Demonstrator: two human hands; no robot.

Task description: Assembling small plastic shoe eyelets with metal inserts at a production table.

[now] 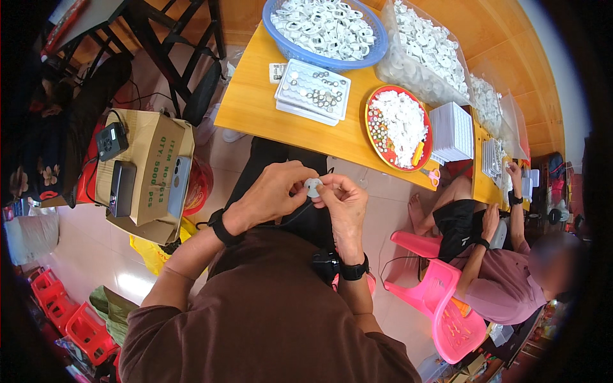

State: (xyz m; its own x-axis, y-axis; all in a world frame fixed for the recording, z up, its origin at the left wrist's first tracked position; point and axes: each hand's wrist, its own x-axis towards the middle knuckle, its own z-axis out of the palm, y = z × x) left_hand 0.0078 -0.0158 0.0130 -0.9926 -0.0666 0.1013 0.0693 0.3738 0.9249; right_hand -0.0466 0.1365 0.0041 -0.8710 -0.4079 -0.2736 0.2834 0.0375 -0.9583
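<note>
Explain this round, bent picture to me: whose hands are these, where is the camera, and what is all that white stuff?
The camera sits on a person's head and looks down, so edges bend. The left hand and right hand are that person's own; together they pinch a small white ring. On the yellow table lie a blue basket of white rings, a white tray, a red plate and clear bags of white parts. A co-worker sits on a pink chair at right.

One blue basket (377, 48) and one red plate (372, 105) are seen on the desk (255, 102) at upper centre; two phones (122, 187) are counted on one cardboard box (156, 137) at left.
</note>
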